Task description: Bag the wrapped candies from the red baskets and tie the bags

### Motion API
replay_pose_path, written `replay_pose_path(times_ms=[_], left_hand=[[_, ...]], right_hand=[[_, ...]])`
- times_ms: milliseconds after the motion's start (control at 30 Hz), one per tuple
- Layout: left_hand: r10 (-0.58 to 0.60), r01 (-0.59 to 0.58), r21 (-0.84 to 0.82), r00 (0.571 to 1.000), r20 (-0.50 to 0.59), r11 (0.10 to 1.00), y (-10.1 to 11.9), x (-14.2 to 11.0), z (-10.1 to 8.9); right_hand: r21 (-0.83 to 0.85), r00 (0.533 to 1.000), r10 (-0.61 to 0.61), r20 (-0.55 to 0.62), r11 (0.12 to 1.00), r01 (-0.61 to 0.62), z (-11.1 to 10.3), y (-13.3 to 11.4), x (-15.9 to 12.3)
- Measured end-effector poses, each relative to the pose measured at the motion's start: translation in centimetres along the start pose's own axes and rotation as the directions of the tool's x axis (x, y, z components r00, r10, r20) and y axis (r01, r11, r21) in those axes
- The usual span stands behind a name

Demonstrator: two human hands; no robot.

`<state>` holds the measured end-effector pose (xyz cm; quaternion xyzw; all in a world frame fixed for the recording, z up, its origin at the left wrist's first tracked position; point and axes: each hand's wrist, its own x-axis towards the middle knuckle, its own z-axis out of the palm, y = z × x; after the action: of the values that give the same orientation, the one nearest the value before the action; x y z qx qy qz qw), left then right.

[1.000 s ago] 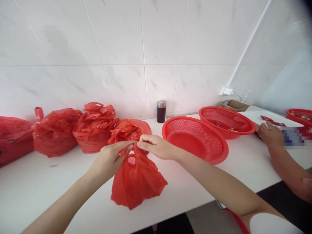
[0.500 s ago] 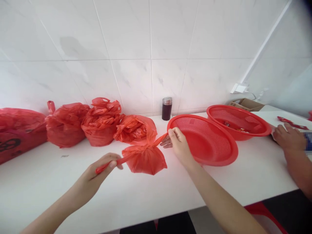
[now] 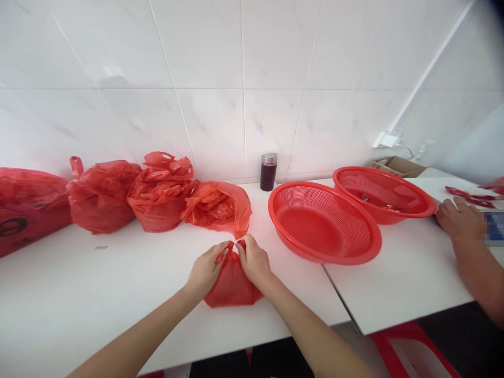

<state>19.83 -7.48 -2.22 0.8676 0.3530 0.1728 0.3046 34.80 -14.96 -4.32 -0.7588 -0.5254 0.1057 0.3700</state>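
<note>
A small red plastic bag (image 3: 232, 286) sits on the white counter (image 3: 118, 294) right in front of me. My left hand (image 3: 207, 270) and my right hand (image 3: 254, 262) meet at its top, fingers pinched on the bag's handles. Just to the right of my right hand lies an empty red mesh basket (image 3: 325, 223).
Several tied red bags (image 3: 157, 191) line the tiled wall at the left. A dark jar with a metal lid (image 3: 268, 171) stands at the back. A second red basket (image 3: 384, 194) and a cardboard box (image 3: 397, 166) are at the right, where another person's hand (image 3: 460, 220) rests.
My hands pulled the bag's handles apart, then came back together at its top. The bag has come down to rest on the counter nearer the front edge.
</note>
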Motion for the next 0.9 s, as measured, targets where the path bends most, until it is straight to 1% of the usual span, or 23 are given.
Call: replay_pose_path(times_ms=[133, 267, 433, 567, 667, 767, 833, 900], left_hand=[[-0.065, 0.06, 0.077, 0.996, 0.065, 0.995, -1.5, 0.6, -0.2], [-0.115, 0.099, 0.15, 0.988, 0.101, 0.984, -2.3, 1.2, -0.1], [-0.152, 0.124, 0.228, 0.982, 0.112, 0.966, -2.6, 2.1, 0.6], [-0.17, 0.142, 0.227, 0.98, 0.107, 0.963, -2.7, 2.3, 1.2], [-0.201, 0.183, 0.169, 0.975, 0.098, 0.969, -2.7, 2.3, 1.5], [-0.252, 0.25, 0.031, 0.963, 0.096, 0.968, -2.9, 2.6, 1.1], [-0.297, 0.31, -0.105, 0.947, 0.126, 0.945, -3.1, 2.7, 0.0], [-0.331, 0.369, -0.239, 0.926, 0.183, 0.898, -3.5, 2.4, -1.9]], right_hand=[[-0.055, 1.0, 0.012, 0.011, 0.998, -0.011, -0.2, 2.0, 1.4], [-0.105, 0.999, 0.033, 0.025, 0.994, -0.031, 0.6, 3.6, 2.0], [-0.164, 0.996, 0.076, 0.039, 0.984, -0.069, 1.5, 4.3, 2.3], [-0.18, 0.994, 0.101, 0.03, 0.979, -0.094, 1.8, 4.4, 2.4], [-0.151, 0.994, 0.107, 0.013, 0.983, -0.104, 2.0, 4.4, 2.3], [-0.083, 0.992, 0.12, -0.026, 0.989, -0.122, 1.8, 4.7, 2.1], [-0.012, 0.986, 0.15, -0.067, 0.988, -0.151, 1.5, 5.1, 2.1], [0.08, 0.974, 0.198, -0.113, 0.979, -0.19, 1.0, 5.7, 2.1]])
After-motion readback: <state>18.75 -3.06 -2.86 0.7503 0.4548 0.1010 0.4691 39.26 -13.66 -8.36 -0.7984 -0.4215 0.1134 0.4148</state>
